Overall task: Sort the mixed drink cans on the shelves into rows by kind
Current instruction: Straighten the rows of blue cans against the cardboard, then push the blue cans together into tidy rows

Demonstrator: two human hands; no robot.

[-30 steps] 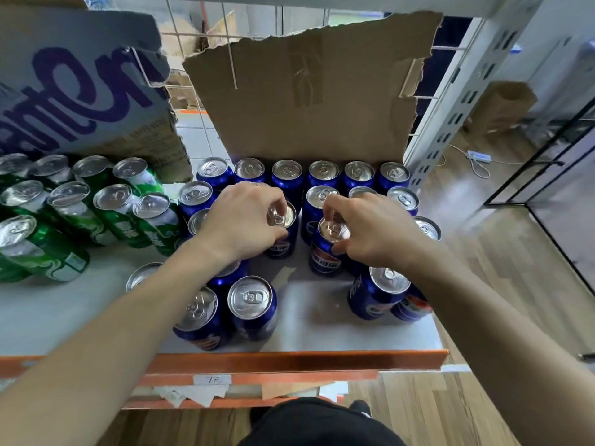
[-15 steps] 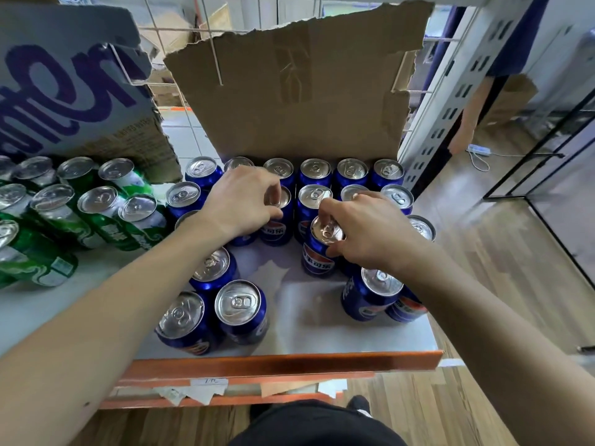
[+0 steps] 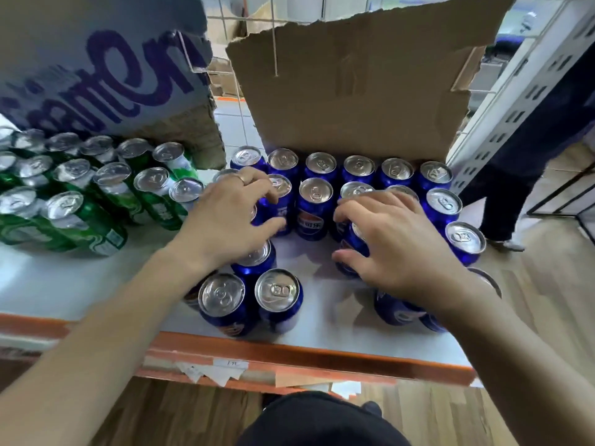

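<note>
Blue cola cans stand on the right half of the white shelf point(image 3: 96, 284), with a full row point(image 3: 359, 165) against the cardboard at the back. My left hand point(image 3: 231, 220) grips one blue can point(image 3: 278, 207) by its side, at the left of the second row, beside a free blue can point(image 3: 315, 204). My right hand point(image 3: 399, 249) grips another blue can point(image 3: 354, 244) just in front of the second row, thumb low on its side. Green cans point(image 3: 106, 194) are packed together on the left half.
Two loose blue cans point(image 3: 221, 294) point(image 3: 277, 289) stand by the orange front edge point(image 3: 306, 352), a third point(image 3: 256, 257) behind them. More blue cans point(image 3: 396, 312) sit under my right wrist. A torn cardboard sheet point(image 3: 354, 82) and a printed box point(image 3: 96, 69) close the back. Another person's legs point(image 3: 515, 175) stand beyond the shelf post point(image 3: 502, 107).
My left hand has pushed its blue can back into the second row. Both hands have slid from the can tops down onto the sides.
</note>
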